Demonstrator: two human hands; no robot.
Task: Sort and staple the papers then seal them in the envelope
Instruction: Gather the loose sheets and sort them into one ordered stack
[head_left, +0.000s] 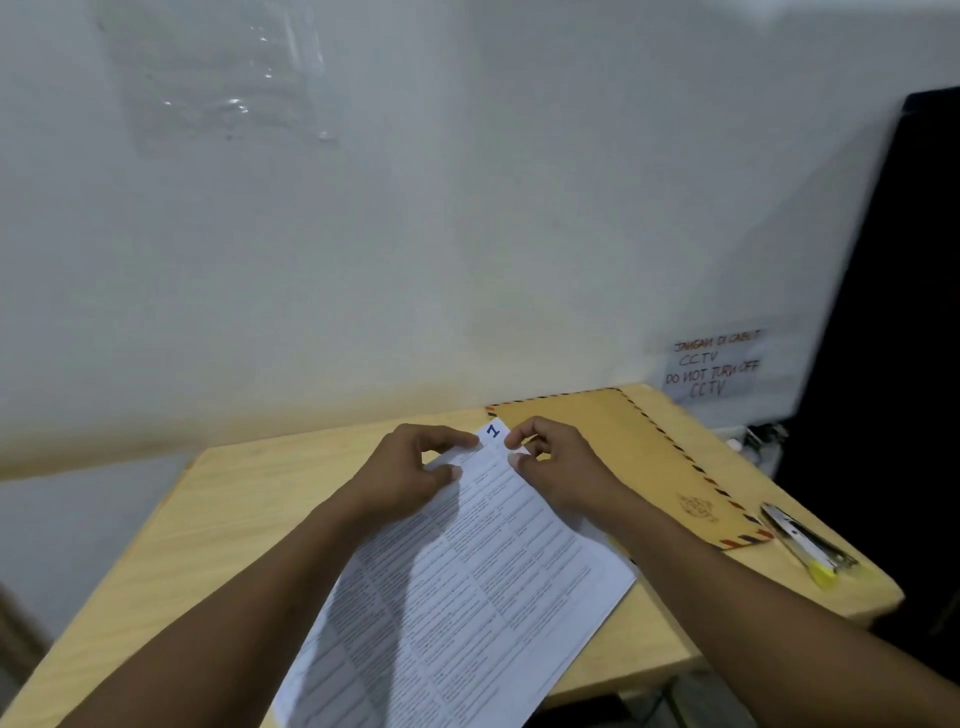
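Head view shows both hands, left hand (415, 470) and right hand (553, 467), pinching the papers (467, 582) at their top edge, apparently squaring them for the stapler (802, 545).

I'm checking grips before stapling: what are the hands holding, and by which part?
Both hold the papers at their far end: the left hand pinches it left of the handwritten 1, the right hand right of it.
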